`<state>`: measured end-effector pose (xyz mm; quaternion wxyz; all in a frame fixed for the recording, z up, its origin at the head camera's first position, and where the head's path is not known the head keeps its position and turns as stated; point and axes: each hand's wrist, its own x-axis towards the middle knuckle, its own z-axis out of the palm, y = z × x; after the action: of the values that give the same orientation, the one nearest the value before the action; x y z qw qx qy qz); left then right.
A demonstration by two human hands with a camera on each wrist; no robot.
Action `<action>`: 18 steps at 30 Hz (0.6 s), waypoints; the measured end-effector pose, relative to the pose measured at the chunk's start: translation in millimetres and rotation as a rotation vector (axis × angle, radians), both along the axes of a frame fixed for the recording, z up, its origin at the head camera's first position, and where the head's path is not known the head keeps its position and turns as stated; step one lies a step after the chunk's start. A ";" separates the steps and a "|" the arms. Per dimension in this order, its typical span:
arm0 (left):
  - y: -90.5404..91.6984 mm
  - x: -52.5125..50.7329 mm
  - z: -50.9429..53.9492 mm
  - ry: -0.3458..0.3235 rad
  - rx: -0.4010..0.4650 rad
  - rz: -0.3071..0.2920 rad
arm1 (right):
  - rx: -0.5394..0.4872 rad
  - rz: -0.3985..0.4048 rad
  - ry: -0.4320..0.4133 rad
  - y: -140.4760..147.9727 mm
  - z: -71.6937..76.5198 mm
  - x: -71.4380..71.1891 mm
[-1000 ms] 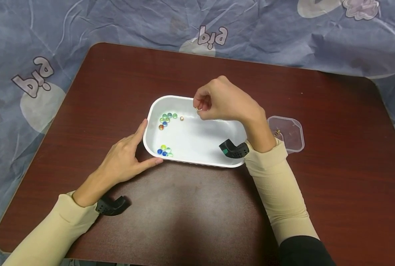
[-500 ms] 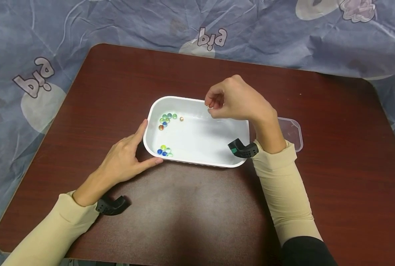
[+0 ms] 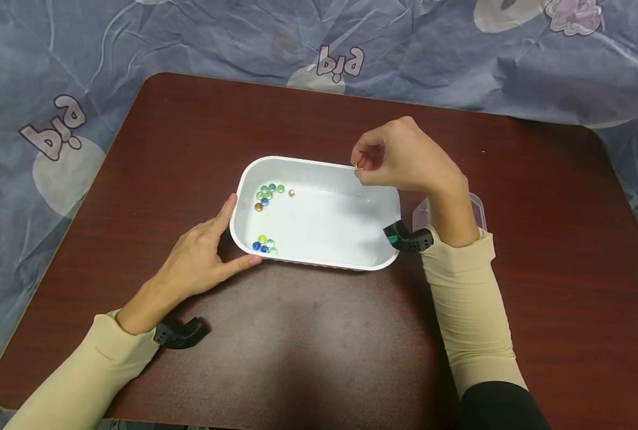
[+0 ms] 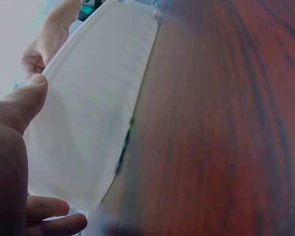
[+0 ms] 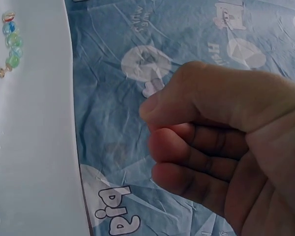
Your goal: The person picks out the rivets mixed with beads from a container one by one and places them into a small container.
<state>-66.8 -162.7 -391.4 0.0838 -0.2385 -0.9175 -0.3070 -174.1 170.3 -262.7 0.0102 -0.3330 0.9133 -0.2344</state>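
A white tray (image 3: 329, 260) lies on the table, with marbles (image 3: 265, 195) grouped at its far left and more marbles (image 3: 264, 245) in the near left corner. Apart from them on the tray floor is a small gold-coloured piece (image 3: 292, 193), which looks stemmed in the right wrist view. My left hand (image 3: 197, 257) rests against the tray's near left corner, fingers and thumb spread along its outside. Above the far rim, my right hand (image 3: 412, 155) pinches a small gold metal piece (image 3: 357, 167) between thumb and forefinger; in the right wrist view the thumb hides it.
To the right of the tray stands a clear plastic box (image 3: 478, 209), partly covered by the right forearm. A brown wooden table (image 3: 297, 334) carries everything. Behind it hangs a blue printed cloth (image 3: 216, 36).
My right hand has moved right along the tray's far rim, carrying the small gold piece, and its forearm now covers more of the clear box. The left hand stays put.
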 end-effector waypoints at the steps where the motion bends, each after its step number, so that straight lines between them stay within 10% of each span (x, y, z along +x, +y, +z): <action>1: 0.1 -0.2 -0.3 0.002 0.002 -0.001 | -0.004 -0.001 0.007 2.4 -0.3 -0.3; 18: -0.5 -0.2 -2.4 0.025 0.017 -0.012 | -0.042 -0.130 0.019 38.0 5.3 7.5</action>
<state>-67.0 -163.2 -393.8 0.0956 -0.2470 -0.9124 -0.3120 -166.6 208.4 -257.5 -0.0208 -0.2755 0.9279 -0.2503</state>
